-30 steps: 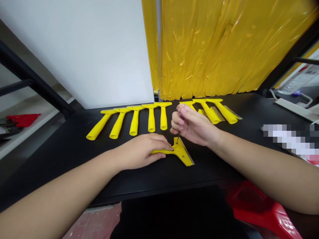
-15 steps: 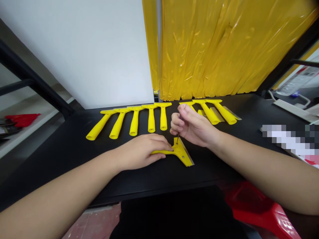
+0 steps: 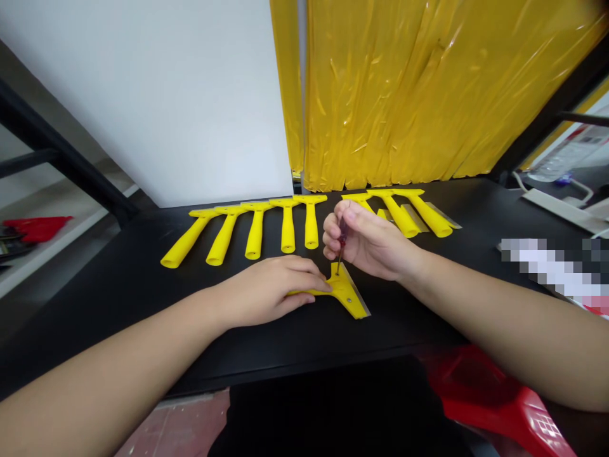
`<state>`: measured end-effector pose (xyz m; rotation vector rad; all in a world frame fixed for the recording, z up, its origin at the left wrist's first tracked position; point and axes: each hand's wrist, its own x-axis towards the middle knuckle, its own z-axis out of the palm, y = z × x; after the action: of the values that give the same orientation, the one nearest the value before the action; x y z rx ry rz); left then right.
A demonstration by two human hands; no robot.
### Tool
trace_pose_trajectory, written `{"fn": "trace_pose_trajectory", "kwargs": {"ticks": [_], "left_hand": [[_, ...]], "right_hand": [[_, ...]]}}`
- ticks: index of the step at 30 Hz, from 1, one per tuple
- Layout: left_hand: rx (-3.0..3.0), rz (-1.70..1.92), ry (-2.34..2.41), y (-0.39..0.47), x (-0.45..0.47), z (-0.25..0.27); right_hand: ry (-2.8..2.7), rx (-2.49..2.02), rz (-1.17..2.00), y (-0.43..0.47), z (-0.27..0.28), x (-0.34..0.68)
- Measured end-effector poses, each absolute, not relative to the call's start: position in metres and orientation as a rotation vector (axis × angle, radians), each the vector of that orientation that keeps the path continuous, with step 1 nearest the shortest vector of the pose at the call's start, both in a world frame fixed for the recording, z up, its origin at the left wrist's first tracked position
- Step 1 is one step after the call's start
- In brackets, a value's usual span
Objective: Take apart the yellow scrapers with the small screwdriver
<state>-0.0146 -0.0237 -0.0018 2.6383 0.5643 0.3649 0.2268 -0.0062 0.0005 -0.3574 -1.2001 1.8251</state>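
Note:
A yellow scraper [image 3: 349, 297] lies on the black table, its metal blade edge facing right. My left hand [image 3: 278, 289] is closed round its handle, pressing it to the tabletop. In my right hand [image 3: 364, 238], closed above the scraper head, is a small screwdriver [image 3: 342, 243] with a dark reddish handle. The screwdriver stands nearly upright, its tip at the screw spot near the far end of the head. A second screw [image 3: 349, 299] shows nearer to me on the same head. My right fingers partly hide the screwdriver's handle.
Several yellow scrapers [image 3: 255, 235] lie in a row at the back left. More scrapers [image 3: 402, 216] lie behind my right hand, beside loose metal blades [image 3: 415, 218]. A white panel [image 3: 214, 108] and yellow plastic sheeting [image 3: 404, 95] stand behind. A red plastic stool [image 3: 504, 393] is below right.
My right fingers have shifted and loosened slightly round the screwdriver, so more of its reddish handle shows. My left hand and the scraper stay in nearly the same place.

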Motion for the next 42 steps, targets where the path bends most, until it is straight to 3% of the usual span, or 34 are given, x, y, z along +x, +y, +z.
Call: {"fn": "trace_pose_trajectory", "kwargs": {"ticks": [23,37,42], "left_hand": [[2.704,0.426,0.527,-0.02,-0.017,-0.002],[2.69,0.414,0.563,-0.019,-0.017,-0.003],[2.69,0.403,0.588,-0.02,-0.017,-0.002]], "right_hand": [[-1.178,-0.279,1.895,0.0,-0.002,0.232],[-1.151,-0.517,1.83,0.0,0.016,0.239],[-1.342,-0.447,1.894,-0.004,0.021,0.254]]}}
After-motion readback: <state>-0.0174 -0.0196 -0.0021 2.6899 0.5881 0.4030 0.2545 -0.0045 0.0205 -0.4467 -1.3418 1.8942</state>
